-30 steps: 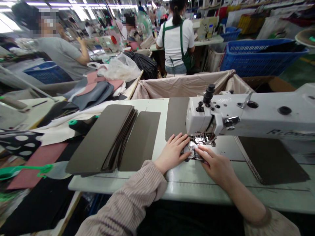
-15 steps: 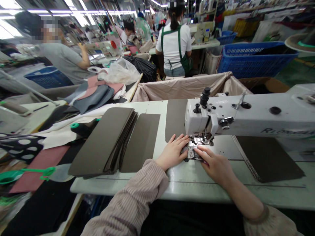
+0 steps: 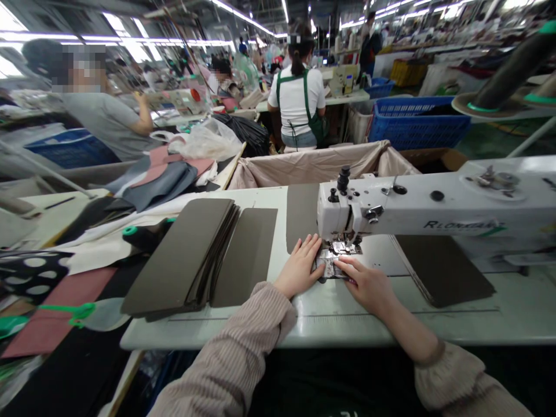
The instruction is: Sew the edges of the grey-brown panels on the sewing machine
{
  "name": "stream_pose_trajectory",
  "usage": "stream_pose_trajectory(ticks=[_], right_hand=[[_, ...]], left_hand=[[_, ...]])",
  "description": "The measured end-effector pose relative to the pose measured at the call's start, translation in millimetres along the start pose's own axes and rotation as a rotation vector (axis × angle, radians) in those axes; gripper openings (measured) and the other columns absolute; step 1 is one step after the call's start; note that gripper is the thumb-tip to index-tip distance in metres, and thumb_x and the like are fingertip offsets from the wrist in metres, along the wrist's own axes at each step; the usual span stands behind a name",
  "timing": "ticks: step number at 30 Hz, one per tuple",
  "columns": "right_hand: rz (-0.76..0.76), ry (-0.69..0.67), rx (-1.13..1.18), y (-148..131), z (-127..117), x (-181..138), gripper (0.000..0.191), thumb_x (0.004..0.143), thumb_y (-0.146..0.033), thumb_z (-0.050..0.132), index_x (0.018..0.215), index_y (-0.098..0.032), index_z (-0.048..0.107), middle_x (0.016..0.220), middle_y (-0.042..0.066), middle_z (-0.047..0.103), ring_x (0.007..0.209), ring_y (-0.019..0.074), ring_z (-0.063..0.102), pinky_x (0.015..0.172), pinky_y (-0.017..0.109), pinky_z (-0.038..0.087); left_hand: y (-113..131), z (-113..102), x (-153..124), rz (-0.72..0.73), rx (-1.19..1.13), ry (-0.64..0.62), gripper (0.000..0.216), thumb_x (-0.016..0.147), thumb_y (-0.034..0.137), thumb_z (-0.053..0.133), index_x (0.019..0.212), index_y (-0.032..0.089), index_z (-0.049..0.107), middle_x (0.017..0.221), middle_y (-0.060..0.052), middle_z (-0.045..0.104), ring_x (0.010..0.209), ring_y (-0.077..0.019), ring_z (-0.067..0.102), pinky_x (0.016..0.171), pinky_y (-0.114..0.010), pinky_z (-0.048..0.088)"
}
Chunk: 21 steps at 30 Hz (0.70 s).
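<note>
My left hand [image 3: 299, 267] lies flat with fingers stretched out, fingertips at the left side of the metal plate [image 3: 329, 267] below the sewing machine's needle area. My right hand [image 3: 369, 286] is on the plate's right side, index finger extended and the other fingers curled under. A small pinkish spot shows beneath them, too small to name. The white sewing machine [image 3: 391, 205] has its head just beyond both hands. A grey-brown panel [image 3: 302, 214] lies behind my left fingers, partly hidden by the machine head.
Left of my hands are a thick stack of grey-brown panels [image 3: 186, 249] and a single panel [image 3: 247, 255]. Another stack [image 3: 443, 269] lies under the machine arm. A cloth-lined bin [image 3: 308, 168] stands behind the table, and a person in a green apron [image 3: 299, 101] sits beyond it.
The camera view has turned slightly right and up, so the machine and table appear shifted left. Both hands keep nearly the same place at the metal plate.
</note>
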State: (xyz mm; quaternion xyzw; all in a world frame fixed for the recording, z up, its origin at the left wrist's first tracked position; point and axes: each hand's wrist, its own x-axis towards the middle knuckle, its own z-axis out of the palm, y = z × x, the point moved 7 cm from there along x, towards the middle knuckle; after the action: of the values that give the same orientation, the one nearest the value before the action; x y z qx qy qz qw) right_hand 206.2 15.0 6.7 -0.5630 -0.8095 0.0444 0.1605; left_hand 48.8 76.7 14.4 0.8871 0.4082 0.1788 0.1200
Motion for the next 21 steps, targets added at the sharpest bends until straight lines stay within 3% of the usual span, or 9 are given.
stream_pose_trajectory(ticks=[5, 7, 9, 11, 13, 15, 17, 19, 21], right_hand=[[0.001, 0.041, 0.032, -0.2, -3.5, -2.1, 0.049, 0.089, -0.019, 0.051, 0.138, -0.029, 0.051, 0.138, 0.004, 0.056, 0.102, 0.0220, 0.065, 0.080, 0.034, 0.055], [-0.004, 0.062, 0.045, 0.2, -6.4, -3.9, 0.048, 0.090, -0.019, 0.050, 0.137, -0.027, 0.051, 0.137, 0.005, 0.057, 0.102, 0.0219, 0.065, 0.079, 0.033, 0.055], [-0.016, 0.068, 0.044, 0.0, -9.6, -5.1, 0.045, 0.091, -0.020, 0.050, 0.136, -0.025, 0.052, 0.137, 0.006, 0.057, 0.101, 0.0218, 0.065, 0.079, 0.033, 0.054], [-0.043, 0.049, 0.030, -2.9, -12.3, -5.6, 0.044, 0.091, -0.022, 0.051, 0.136, -0.024, 0.053, 0.138, 0.007, 0.056, 0.101, 0.0222, 0.065, 0.078, 0.033, 0.053], [-0.092, 0.000, 0.023, -10.4, -13.7, -6.5, 0.048, 0.090, -0.022, 0.052, 0.138, -0.025, 0.051, 0.141, 0.006, 0.054, 0.099, 0.0220, 0.065, 0.078, 0.033, 0.052], [-0.158, -0.065, 0.038, -22.8, -13.2, -10.3, 0.055, 0.089, -0.021, 0.053, 0.143, -0.027, 0.046, 0.146, 0.005, 0.049, 0.096, 0.0212, 0.066, 0.078, 0.034, 0.052], [-0.214, -0.133, 0.055, -37.7, -10.6, -19.3, 0.060, 0.088, -0.021, 0.053, 0.147, -0.029, 0.041, 0.149, 0.003, 0.045, 0.092, 0.0205, 0.067, 0.077, 0.034, 0.052], [-0.227, -0.186, 0.050, -50.1, -7.0, -33.6, 0.062, 0.087, -0.022, 0.053, 0.147, -0.028, 0.041, 0.150, 0.004, 0.045, 0.088, 0.0208, 0.068, 0.073, 0.034, 0.053], [-0.196, -0.218, 0.038, -56.5, -4.6, -51.4, 0.061, 0.086, -0.023, 0.055, 0.145, -0.026, 0.044, 0.149, 0.005, 0.045, 0.084, 0.0219, 0.068, 0.069, 0.036, 0.053]], left_hand=[[16.7, -11.9, -15.0, -0.061, 0.014, 0.012, 0.060, 0.095, 0.046, 0.053, 0.146, 0.019, 0.038, 0.137, -0.012, 0.054, 0.134, -0.0290, 0.044, 0.119, -0.052, 0.019], [33.1, -13.0, -42.9, -0.093, 0.011, 0.014, 0.070, 0.089, 0.056, 0.058, 0.145, 0.020, 0.040, 0.129, -0.012, 0.057, 0.129, -0.0319, 0.048, 0.116, -0.054, 0.025], [54.1, -7.7, -81.2, -0.068, -0.006, -0.036, 0.088, 0.076, 0.062, 0.070, 0.148, 0.022, 0.038, 0.140, -0.013, 0.049, 0.133, -0.0362, 0.041, 0.113, -0.054, 0.032], [70.9, -4.4, -122.6, -0.032, 0.022, -0.104, 0.085, 0.079, 0.043, 0.074, 0.151, 0.027, 0.031, 0.151, -0.010, 0.039, 0.136, -0.0349, 0.037, 0.112, -0.053, 0.035], [79.3, -10.7, -159.6, -0.004, 0.042, -0.180, 0.067, 0.089, 0.018, 0.061, 0.149, 0.032, 0.034, 0.149, -0.004, 0.045, 0.132, -0.0284, 0.044, 0.108, -0.047, 0.041], [82.6, -29.5, -187.9, 0.051, 0.005, -0.264, 0.057, 0.093, 0.009, 0.049, 0.143, 0.035, 0.043, 0.138, 0.000, 0.057, 0.122, -0.0222, 0.054, 0.102, -0.039, 0.047], [85.4, -60.5, -206.7, 0.161, -0.071, -0.322, 0.046, 0.096, 0.016, 0.046, 0.137, 0.036, 0.051, 0.126, 0.003, 0.066, 0.114, -0.0187, 0.060, 0.102, -0.035, 0.047], [84.5, -100.5, -215.3, 0.257, -0.118, -0.292, 0.039, 0.099, 0.025, 0.042, 0.132, 0.038, 0.056, 0.120, 0.004, 0.069, 0.113, -0.0184, 0.062, 0.111, -0.039, 0.040], [74.6, -138.3, -213.5, 0.245, -0.094, -0.206, 0.040, 0.098, 0.025, 0.039, 0.128, 0.041, 0.058, 0.118, 0.005, 0.070, 0.119, -0.0206, 0.060, 0.118, -0.048, 0.027]])
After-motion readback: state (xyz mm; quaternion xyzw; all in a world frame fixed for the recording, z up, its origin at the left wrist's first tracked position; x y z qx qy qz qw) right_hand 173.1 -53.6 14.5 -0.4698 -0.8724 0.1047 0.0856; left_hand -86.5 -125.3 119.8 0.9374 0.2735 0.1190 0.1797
